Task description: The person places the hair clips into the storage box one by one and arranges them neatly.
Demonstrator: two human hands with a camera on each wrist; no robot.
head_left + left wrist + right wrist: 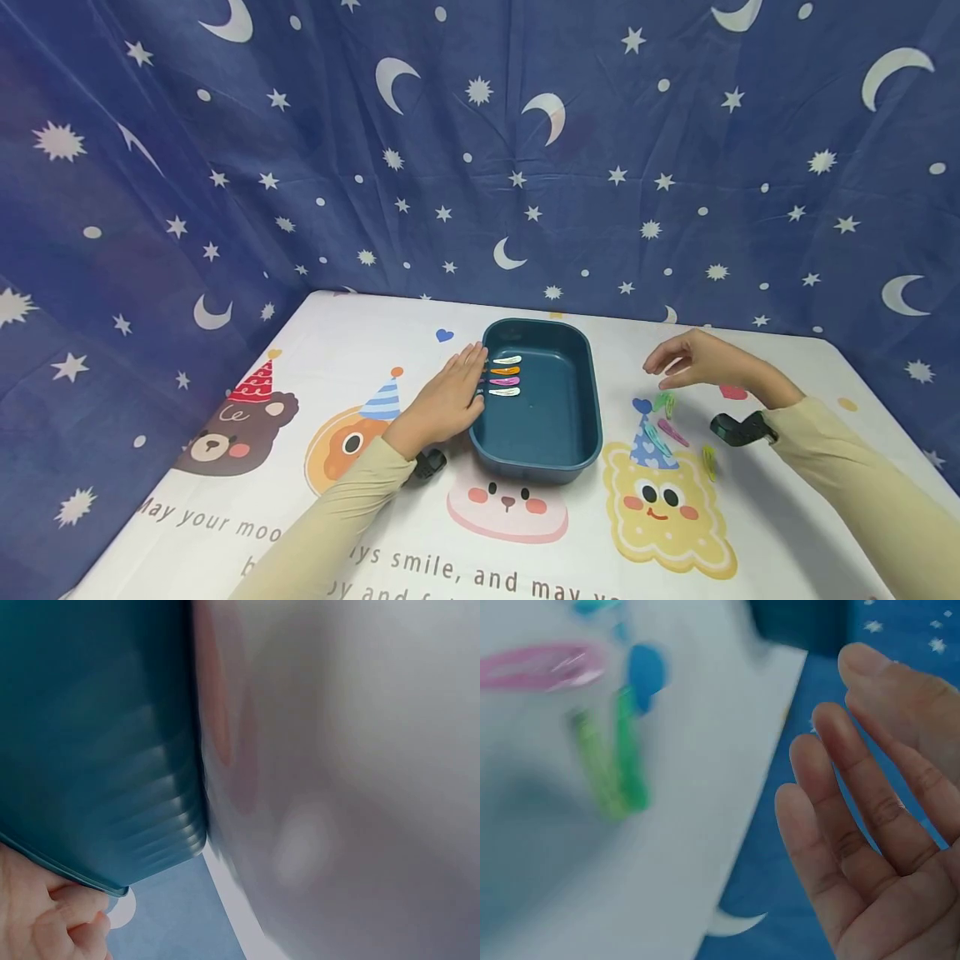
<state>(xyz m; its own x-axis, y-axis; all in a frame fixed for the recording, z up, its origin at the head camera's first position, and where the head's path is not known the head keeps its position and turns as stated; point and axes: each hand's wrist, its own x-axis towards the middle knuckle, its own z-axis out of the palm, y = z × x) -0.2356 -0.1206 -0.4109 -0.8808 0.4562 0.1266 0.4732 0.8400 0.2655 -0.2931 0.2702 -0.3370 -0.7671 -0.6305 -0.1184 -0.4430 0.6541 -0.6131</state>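
Note:
My left hand (447,396) rests along the left rim of a dark teal basin (542,467), fingers mostly straight and close together. Just inside that rim runs a row of several snap hair clips: white (507,360), orange (506,371), pink (504,381) and white (504,392). How they are fixed there I cannot tell. My right hand (697,362) hovers with loosely bent fingers and holds nothing. Below it on the table lie green hair clips (665,405), a pink clip (673,432), a teal clip (657,438) and a yellow-green clip (709,462).
A white tablecloth (300,550) with cartoon prints and lettering covers the table. Behind it hangs a dark blue curtain (465,225) with moons and stars. Black wrist straps (742,428) sit on both arms.

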